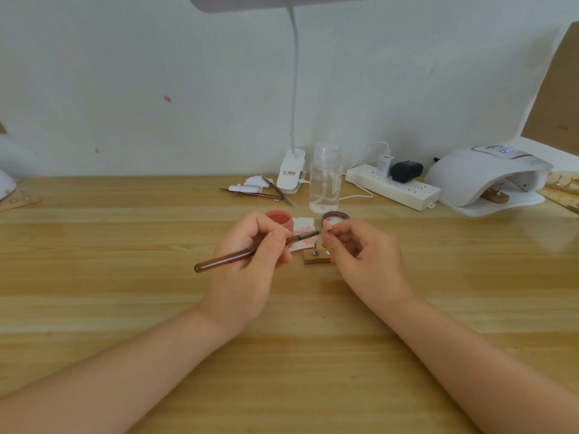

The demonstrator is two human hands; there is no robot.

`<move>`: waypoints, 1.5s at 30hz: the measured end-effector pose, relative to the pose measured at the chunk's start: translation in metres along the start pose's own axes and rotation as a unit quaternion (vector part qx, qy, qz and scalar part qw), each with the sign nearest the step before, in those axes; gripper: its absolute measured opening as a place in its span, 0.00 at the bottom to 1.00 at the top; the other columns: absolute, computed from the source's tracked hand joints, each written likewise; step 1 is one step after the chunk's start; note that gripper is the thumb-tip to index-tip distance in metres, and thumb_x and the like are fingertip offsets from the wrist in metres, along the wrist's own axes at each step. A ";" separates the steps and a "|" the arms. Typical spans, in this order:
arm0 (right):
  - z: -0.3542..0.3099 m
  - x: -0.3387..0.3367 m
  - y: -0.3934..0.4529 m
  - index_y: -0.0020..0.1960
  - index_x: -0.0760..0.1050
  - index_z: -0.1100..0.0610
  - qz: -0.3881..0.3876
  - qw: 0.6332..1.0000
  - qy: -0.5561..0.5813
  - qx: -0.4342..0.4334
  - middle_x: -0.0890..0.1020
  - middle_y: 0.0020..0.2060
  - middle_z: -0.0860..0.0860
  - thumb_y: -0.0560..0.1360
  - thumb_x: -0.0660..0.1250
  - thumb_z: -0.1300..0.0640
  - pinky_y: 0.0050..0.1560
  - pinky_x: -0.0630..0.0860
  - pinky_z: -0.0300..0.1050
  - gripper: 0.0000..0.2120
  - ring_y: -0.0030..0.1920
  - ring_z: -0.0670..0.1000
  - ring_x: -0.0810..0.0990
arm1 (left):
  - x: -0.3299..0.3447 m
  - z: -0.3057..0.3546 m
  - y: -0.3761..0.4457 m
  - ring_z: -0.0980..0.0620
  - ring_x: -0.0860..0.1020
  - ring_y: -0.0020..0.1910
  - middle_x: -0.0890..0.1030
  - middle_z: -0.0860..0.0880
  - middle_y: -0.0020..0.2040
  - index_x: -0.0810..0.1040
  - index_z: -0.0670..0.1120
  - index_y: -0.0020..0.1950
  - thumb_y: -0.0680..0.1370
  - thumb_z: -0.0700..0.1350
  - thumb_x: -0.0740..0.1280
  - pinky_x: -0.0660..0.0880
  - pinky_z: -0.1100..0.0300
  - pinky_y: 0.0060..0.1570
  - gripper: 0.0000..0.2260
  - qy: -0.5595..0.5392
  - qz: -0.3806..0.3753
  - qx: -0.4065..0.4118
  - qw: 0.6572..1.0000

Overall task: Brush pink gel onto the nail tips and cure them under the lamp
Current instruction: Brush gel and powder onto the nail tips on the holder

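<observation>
- Left hand (250, 255) pinches the brown brush (238, 256) near the ferrule, handle trailing out to the left; bristle end points right, meeting the fingertips of the right hand (360, 255).
- Right hand: thumb and forefinger curl round something small at the brush tip, presumably a nail tip; the item itself is hidden, so I cannot confirm it.
- Pink gel pot (279, 219) stands open on the surface (125, 245) just behind the left hand; its lid (336, 218) lies beside it, stained wipe (302, 227) between them.
- Small wooden holder (317, 257) with a metal peg sits under the hands.
- Curing lamp (488, 177) is well apart at far right, display lit, a holder inside.
- Handling judgement: nail tip is light, thin, slippery once wet; hold by the edges or stand, never the coated face. Brush is light, stiff; fine control comes from a low grip.
- Writing: clip lamp base (290, 172) carries an orange label, and the clear bottle (325, 180) also has one, both unreadable.
</observation>
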State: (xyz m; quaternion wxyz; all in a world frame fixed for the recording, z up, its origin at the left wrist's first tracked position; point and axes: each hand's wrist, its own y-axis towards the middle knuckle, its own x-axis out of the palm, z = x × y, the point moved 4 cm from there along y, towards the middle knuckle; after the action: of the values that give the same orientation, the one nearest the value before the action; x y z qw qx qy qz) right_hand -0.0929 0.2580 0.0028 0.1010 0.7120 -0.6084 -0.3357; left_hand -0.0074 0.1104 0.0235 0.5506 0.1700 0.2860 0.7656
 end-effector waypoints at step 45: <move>0.000 -0.011 0.004 0.42 0.75 0.45 0.074 0.995 0.044 0.055 0.81 0.34 0.45 0.75 0.69 0.58 0.38 0.77 0.37 0.08 0.36 0.47 0.80 | -0.002 -0.005 -0.002 0.62 0.78 0.44 0.79 0.58 0.36 0.75 0.52 0.41 0.74 0.44 0.63 0.73 0.67 0.45 0.04 0.045 -0.008 -0.008 0.999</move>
State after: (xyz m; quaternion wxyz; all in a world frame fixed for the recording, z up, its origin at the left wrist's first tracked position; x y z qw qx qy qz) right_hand -0.0969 0.2671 0.0086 0.1125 0.6834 -0.6722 -0.2615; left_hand -0.0082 0.1076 0.0183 0.5448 0.1285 0.3058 0.7701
